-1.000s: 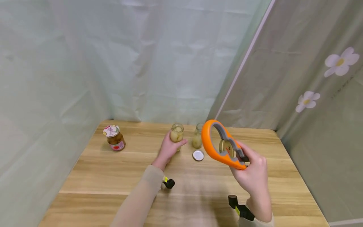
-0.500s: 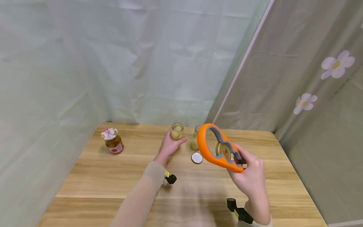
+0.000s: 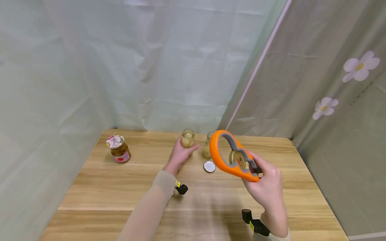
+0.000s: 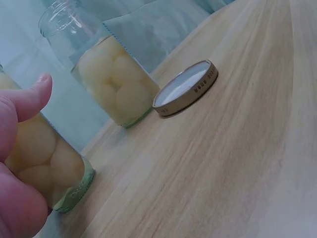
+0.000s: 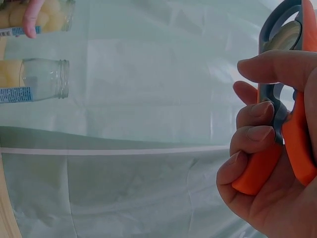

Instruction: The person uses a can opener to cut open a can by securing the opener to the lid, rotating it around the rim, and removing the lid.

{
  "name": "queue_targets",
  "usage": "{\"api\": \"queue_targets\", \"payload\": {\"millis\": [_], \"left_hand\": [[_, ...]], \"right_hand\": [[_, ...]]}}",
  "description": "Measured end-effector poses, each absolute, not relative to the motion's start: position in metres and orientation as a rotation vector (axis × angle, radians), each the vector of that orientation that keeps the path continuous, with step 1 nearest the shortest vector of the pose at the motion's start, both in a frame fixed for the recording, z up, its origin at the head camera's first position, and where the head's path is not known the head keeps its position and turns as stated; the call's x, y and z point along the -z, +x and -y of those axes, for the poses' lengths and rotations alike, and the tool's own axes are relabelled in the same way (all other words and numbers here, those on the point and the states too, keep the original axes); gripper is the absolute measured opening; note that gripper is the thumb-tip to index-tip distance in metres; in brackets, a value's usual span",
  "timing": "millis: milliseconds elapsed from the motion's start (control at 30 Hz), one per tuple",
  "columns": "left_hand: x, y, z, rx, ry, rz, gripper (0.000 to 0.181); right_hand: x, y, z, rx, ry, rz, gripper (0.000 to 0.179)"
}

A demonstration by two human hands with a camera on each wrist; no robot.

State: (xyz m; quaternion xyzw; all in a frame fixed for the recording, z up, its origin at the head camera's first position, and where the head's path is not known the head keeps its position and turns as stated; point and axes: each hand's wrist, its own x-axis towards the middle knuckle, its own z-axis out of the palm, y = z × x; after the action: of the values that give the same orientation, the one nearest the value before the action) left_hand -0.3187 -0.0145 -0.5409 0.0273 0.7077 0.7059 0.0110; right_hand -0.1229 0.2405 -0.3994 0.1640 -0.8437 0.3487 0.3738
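Observation:
My left hand [image 3: 180, 153] grips an uncapped glass jar [image 3: 188, 141] of pale round fruit, its thumb along the side. The jar stands on the table in the left wrist view, its lower part showing beyond the fingers. My right hand [image 3: 266, 184] holds an orange jar opener [image 3: 214, 152] with grey toothed inner edges, raised over the table, fingers curled round its handles. A gold lid [image 3: 237, 159] sits inside the opener's loop, near the handles. Between the hands stands a second uncapped jar [image 4: 116, 84] of the same fruit, partly hidden by the opener in the head view.
Another lid [image 3: 209, 166] lies white inside up on the wooden table [image 3: 126, 194], in front of the second jar. At the left stands a capped jar [image 3: 121, 154] of brown contents with a patterned top. Pale curtains [image 3: 169, 67] hang behind the table and at its sides.
The head view has shifted slightly. The opener, with the lid in it, has moved a little left and overlaps the second jar more. The left hand keeps its grip on its jar.

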Motion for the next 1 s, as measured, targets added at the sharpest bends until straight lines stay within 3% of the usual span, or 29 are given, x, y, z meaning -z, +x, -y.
{"api": "queue_targets", "payload": {"millis": [733, 1000], "left_hand": [[0.539, -0.319, 0.027, -2.161, 0.052, -2.255, 0.115], [0.522, -0.293, 0.048, -2.297, 0.131, -2.15, 0.121]], "right_hand": [[0.398, -0.121, -0.236, -0.866, 0.407, 2.194, 0.054], [0.397, -0.123, -0.234, -0.856, 0.405, 2.212, 0.053]]}}
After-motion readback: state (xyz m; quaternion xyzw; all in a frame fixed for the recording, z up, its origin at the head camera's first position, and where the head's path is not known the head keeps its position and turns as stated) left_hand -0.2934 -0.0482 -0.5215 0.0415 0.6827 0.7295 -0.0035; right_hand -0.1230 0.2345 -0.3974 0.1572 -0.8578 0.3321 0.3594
